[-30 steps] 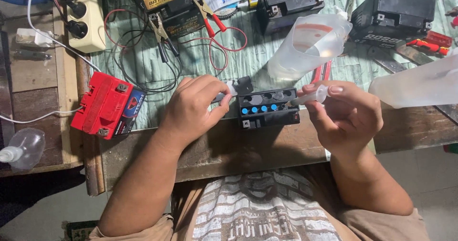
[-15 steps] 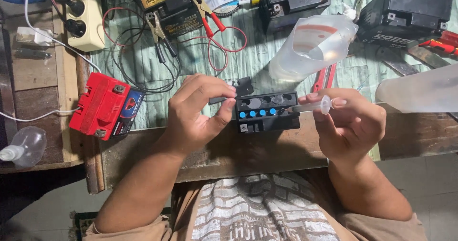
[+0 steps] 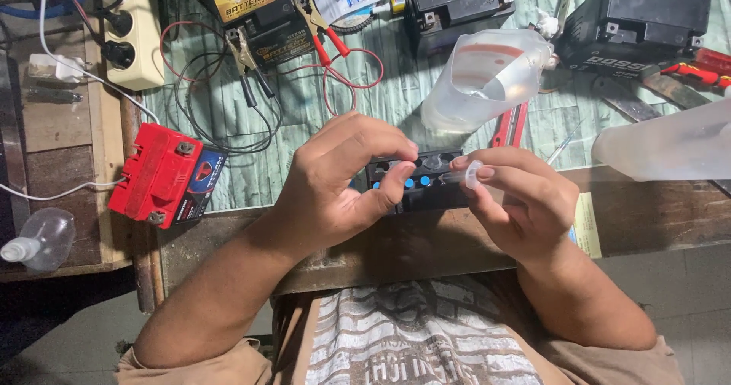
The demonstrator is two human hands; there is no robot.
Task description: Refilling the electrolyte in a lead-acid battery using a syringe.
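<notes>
1. Centrally, a small black battery (image 3: pixel 426 183) is sitting at the front edge of the workbench (image 3: pixel 343 95), close to the person's body and directly under the head camera, which appears to be keeping its row of blue-ringed cell openings in plain sight.
2. The left hand (image 3: pixel 343 183) is curling over the battery's left end, thumb pressing against the front face and fingers arching over the top; it is gripping the case, seemingly to be steadying it.
3. The right hand (image 3: pixel 518 202) is pinching a small clear plastic cap or nozzle piece (image 3: pixel 474 174) between thumb and forefinger, just above the battery's right end; the remaining fingers are folding loosely inward.
4. A clear plastic jug (image 3: pixel 487 76) is lying tilted just behind the battery, and a red battery (image 3: pixel 164 175) is resting well apart to the left.
5. Whether the clear piece is touching the battery cannot be told.
</notes>
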